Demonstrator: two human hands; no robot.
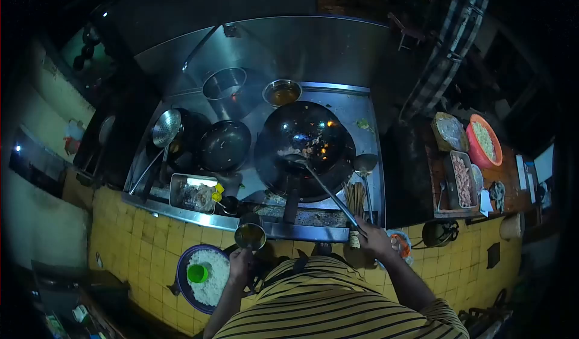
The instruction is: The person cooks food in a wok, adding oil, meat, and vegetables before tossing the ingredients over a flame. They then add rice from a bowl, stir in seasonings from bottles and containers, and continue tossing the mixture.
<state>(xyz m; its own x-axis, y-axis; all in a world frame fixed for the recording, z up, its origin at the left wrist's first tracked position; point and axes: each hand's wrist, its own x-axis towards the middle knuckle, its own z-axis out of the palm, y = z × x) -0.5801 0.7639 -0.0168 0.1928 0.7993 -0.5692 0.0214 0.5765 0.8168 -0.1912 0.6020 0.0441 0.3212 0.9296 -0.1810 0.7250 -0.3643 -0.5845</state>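
My right hand [375, 242] is closed round the long handle of a wok ladle [329, 191]. Its head rests inside a large black wok [274, 128], against small pieces of food [307, 149] in the bowl. At the stove's front edge my left hand [240, 262] is closed at the near side of a dark metal cup [250, 235] holding yellowish liquid. The grip itself is dim, but the cup seems to be held by it. The wok's handle [292, 201] points toward me, apart from both hands.
A smaller black pan [225, 146], a skimmer [166, 128], a steel pot [224, 86] and a bowl of brown liquid [282, 93] stand on the stove. Below left is a tub of rice [220, 266] with a green cup [197, 273]. A meat tray [461, 179] sits right.
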